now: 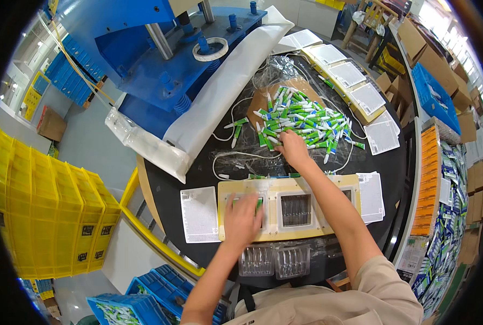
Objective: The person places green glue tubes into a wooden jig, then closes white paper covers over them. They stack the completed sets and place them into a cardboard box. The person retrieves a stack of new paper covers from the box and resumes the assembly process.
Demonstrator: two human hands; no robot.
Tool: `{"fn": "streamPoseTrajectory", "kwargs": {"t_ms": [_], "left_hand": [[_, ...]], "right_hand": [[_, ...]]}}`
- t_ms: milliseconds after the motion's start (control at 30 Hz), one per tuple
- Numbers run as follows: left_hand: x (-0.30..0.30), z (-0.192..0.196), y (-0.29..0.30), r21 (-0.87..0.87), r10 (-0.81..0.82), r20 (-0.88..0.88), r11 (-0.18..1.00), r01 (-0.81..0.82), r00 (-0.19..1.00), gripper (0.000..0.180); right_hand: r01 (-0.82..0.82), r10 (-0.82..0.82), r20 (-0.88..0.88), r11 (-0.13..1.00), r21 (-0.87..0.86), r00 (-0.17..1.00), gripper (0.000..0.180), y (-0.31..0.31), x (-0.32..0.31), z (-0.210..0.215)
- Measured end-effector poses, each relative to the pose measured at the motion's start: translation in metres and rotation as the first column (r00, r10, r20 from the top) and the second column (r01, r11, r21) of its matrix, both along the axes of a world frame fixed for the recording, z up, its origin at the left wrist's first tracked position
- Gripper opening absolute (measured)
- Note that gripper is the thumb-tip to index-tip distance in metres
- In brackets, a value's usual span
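1. We see our left hand (pixel 243 216) lying palm down on the left bay of a cream-coloured jig (pixel 285 187) that runs left to right across the black round table (pixel 198 168). The fingers are spread and slightly blurred; a green tube (pixel 259 203) shows between them, but we cannot tell whether they grip it or only press on it.
2. That tube's visible part points away from us, so its long axis runs roughly front to back, across the jig's length.
3. Our right hand (pixel 294 149) reaches far forward to the near edge of a pile of small green-and-white tubes (pixel 301 119). The fingers curl down into the pile — closed loosely around tubes, as far as we can judge, though the tips are hidden.
4. The tubes in the pile lie at every angle, with no shared direction; a few strays (pixel 236 125) rest to its left with their long axes slanting.
5. The middle bay of the jig holds a clear blister tray (pixel 295 210) whose ribs run front to back.
6. Two more clear trays (pixel 274 261) sit side by side at the table's near edge, just below the jig.
7. White printed cards (pixel 199 214) lie flat to the left and right of the jig — others line the table's far right rim.
8. A blue press machine (pixel 160 59) stands beyond the table, and yellow crates (pixel 41 211) are stacked at the left.
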State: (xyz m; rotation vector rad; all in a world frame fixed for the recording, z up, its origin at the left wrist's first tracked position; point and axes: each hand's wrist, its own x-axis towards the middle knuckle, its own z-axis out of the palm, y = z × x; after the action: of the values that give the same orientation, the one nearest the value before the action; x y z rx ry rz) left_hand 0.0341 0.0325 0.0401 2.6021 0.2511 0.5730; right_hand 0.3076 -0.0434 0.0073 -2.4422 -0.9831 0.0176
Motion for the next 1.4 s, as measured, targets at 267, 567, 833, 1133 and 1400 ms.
{"fn": "streamPoseTrajectory", "kwargs": {"t_ms": [267,567,833,1133,1400], "left_hand": [[0.207,-0.032,0.102,-0.093,0.237,-0.27,0.958,-0.27,0.933,0.04],[0.217,-0.023,0.109,-0.218,0.172,-0.387,0.937,-0.271,0.906,0.031],[0.067,0.03,0.013,-0.627,0.179,0.133,0.777,-0.057,0.975,0.017],[0.017,-0.001,-0.075,0.292,-0.401,0.099,0.887,0.358,0.911,0.02],[0.008,-0.018,-0.065,0.249,-0.338,-0.058,0.906,0.341,0.939,0.031]], "right_hand": [[-0.439,0.405,0.269,0.895,0.081,0.874,0.02,-0.083,-0.069,0.044],[-0.589,0.551,0.285,0.806,0.062,0.784,0.023,-0.118,-0.11,0.044],[-0.025,0.032,0.099,0.997,-0.068,0.995,0.015,0.014,-0.002,-0.004],[0.093,-0.09,-0.025,0.946,0.31,0.996,0.019,-0.15,-0.105,0.057],[-0.02,-0.029,0.158,0.955,0.297,0.987,0.024,-0.18,-0.186,0.034]]}}
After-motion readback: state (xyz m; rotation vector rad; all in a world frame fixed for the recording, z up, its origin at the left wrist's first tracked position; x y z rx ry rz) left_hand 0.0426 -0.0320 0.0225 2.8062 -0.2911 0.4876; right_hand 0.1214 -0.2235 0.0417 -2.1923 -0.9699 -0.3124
